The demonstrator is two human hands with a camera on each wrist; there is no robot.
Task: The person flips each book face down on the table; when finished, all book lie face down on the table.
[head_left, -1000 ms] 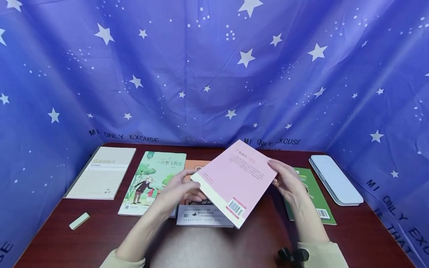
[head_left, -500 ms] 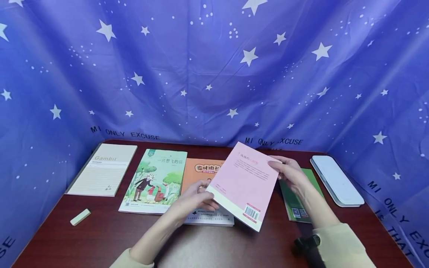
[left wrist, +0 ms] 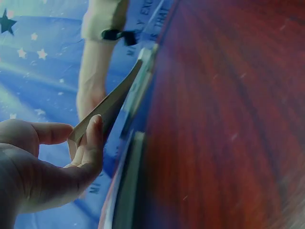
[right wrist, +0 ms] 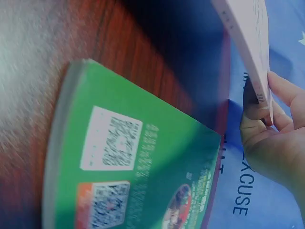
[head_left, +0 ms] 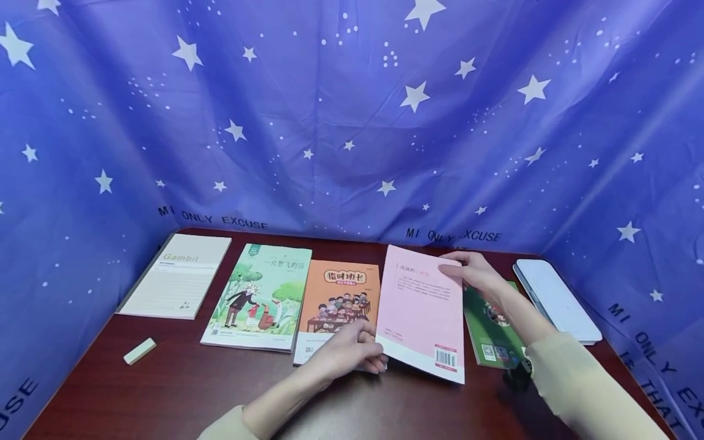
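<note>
Star-printed blue cloth behind a dark red counter with books in a row.

From my remote view, the left hand pinches the near left corner of the pink book, thumb and fingers closed on it. The right hand grasps its far right edge. I see the pink book back cover up with a barcode, raised a little, between the orange book and the green book.

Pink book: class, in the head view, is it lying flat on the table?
No: the pink book is held tilted above the table by the left hand and right hand.
</note>
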